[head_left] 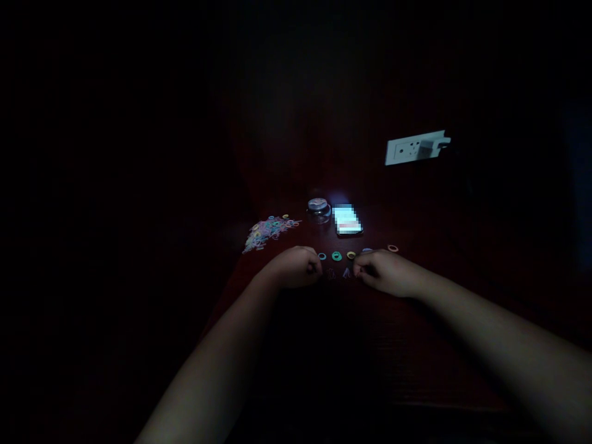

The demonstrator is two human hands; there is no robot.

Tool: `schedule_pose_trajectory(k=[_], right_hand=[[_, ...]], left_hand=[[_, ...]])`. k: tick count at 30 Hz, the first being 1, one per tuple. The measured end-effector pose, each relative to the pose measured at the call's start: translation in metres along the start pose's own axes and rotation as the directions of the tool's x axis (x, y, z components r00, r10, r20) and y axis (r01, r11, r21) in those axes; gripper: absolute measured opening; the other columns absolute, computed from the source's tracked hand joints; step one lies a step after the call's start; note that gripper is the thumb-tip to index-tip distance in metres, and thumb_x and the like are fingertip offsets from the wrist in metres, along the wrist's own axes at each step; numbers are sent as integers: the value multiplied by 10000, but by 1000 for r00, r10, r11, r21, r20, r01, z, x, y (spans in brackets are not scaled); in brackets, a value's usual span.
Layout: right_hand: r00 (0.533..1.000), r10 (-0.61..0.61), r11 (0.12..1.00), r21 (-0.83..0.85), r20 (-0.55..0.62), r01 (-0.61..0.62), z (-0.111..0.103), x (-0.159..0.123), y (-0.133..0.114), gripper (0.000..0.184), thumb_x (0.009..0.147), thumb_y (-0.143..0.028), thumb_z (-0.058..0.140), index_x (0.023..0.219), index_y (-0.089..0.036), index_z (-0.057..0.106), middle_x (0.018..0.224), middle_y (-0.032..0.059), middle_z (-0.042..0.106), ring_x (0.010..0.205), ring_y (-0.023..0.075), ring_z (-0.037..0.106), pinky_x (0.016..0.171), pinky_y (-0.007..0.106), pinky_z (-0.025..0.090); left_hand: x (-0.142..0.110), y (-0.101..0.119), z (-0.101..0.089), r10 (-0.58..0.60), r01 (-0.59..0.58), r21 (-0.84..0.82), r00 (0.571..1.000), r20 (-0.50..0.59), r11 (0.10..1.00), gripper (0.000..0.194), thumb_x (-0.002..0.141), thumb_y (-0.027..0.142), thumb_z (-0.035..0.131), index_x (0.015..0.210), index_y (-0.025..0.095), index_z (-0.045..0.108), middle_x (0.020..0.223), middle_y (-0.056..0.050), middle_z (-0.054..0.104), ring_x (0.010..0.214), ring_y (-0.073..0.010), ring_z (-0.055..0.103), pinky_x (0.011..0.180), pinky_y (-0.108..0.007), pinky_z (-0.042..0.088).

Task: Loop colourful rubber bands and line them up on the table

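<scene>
The scene is very dark. My left hand [296,266] and my right hand [382,271] rest close together on a dark reddish table [416,320], both with fingers curled in a pinch. Between the fingertips lie faint small bits [339,273]; whether either hand grips them I cannot make out. Just beyond the knuckles runs a row of small coloured rings [337,256], teal, yellow and others, with one more ring [393,248] at the right end. A heap of pastel rubber bands [268,232] lies to the far left.
A lit phone [348,220] lies behind the rings, with a small clear lidded jar [319,210] beside it. A white wall socket [416,148] with a plug in it is at the upper right. Everything else is black.
</scene>
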State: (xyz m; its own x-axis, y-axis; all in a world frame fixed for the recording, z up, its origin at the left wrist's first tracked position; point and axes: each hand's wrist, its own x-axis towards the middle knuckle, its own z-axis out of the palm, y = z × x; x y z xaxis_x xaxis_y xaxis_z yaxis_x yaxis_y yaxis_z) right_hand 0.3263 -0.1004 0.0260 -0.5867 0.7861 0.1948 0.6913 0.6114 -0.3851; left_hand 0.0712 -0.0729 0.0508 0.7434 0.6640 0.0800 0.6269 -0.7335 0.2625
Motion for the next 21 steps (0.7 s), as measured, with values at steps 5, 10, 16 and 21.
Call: schedule_pose_trajectory(k=[5, 10, 16, 21], right_hand=[[995, 90, 994, -67, 50, -87, -8, -3, 2, 87, 752, -153, 556, 762, -213, 618, 727, 7, 649, 662, 158, 574, 653, 272, 391], [973, 203, 975, -119, 108, -190, -21, -8, 12, 96, 707, -135, 555, 714, -225, 588, 674, -6, 627, 622, 155, 557, 590, 262, 368], [960, 239, 968, -112, 148, -224, -26, -11, 12, 99, 688, -133, 550, 707, -224, 584, 683, -5, 622, 635, 160, 563, 584, 260, 378], [969, 190, 981, -60, 158, -182, -25, -12, 14, 85, 693, -149, 553, 733, -219, 577, 700, -3, 620, 649, 165, 563, 589, 262, 388]], left_hand=[[0, -4, 0, -34, 34, 7, 999, 14, 999, 170, 690, 130, 593, 772, 197, 727, 872, -5, 660, 718, -114, 591, 676, -215, 470], [-1, -8, 2, -41, 41, 2, 999, 6, 999, 160, 673, 133, 592, 748, 193, 720, 863, -3, 662, 704, -116, 590, 666, -222, 470], [-2, -11, 3, -60, 60, 1, 998, -1, 998, 152, 677, 151, 587, 741, 203, 715, 853, -1, 655, 695, -116, 583, 663, -224, 465], [-3, -7, 1, -101, 99, -25, 994, -53, 995, 165, 741, 205, 582, 860, 197, 696, 886, -15, 659, 711, -126, 590, 650, -228, 461]])
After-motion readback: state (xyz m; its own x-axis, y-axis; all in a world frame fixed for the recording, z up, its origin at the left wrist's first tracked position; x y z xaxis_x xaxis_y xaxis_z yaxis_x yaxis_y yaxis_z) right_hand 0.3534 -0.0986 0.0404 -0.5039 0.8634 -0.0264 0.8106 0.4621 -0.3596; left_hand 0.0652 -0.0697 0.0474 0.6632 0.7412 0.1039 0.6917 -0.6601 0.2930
